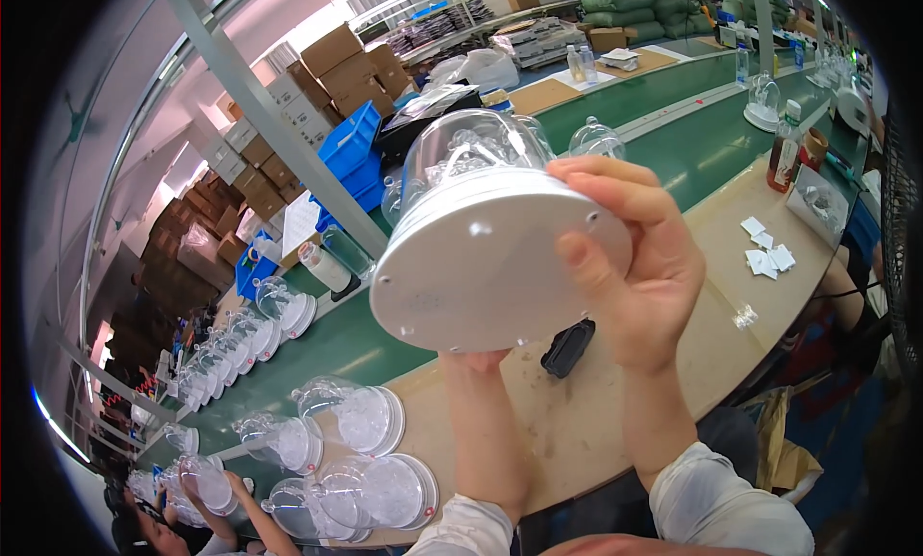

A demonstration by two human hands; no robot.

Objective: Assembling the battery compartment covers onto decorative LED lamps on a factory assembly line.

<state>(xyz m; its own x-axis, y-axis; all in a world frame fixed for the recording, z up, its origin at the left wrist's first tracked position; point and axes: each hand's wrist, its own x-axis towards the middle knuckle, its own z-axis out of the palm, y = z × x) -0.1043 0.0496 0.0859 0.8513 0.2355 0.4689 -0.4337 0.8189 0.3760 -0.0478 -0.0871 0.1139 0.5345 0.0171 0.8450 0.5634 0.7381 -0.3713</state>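
A clear dome (pixel 471 138) on a round white base (pixel 471 258) is held up close, tilted so that the base's flat underside faces me. Small screws dot its rim, and clear pieces show inside the dome. My right hand (pixel 639 258) grips the base's right side, thumb on the underside and fingers over the edge. Below the base's lower edge my left hand (pixel 476 359) shows only in part. It holds the dome from behind, its fingers hidden by the base. A small black object (pixel 568 348) lies on the tan tabletop (pixel 548 431) beyond my forearms.
Several domes (pixel 370 421) stand at the lower left, with more in a row (pixel 231 345) along the green bench (pixel 356 359). White square pieces (pixel 767 258) and a bottle (pixel 784 148) are on the right. A co-worker's hands (pixel 236 489) hold another dome (pixel 207 484).
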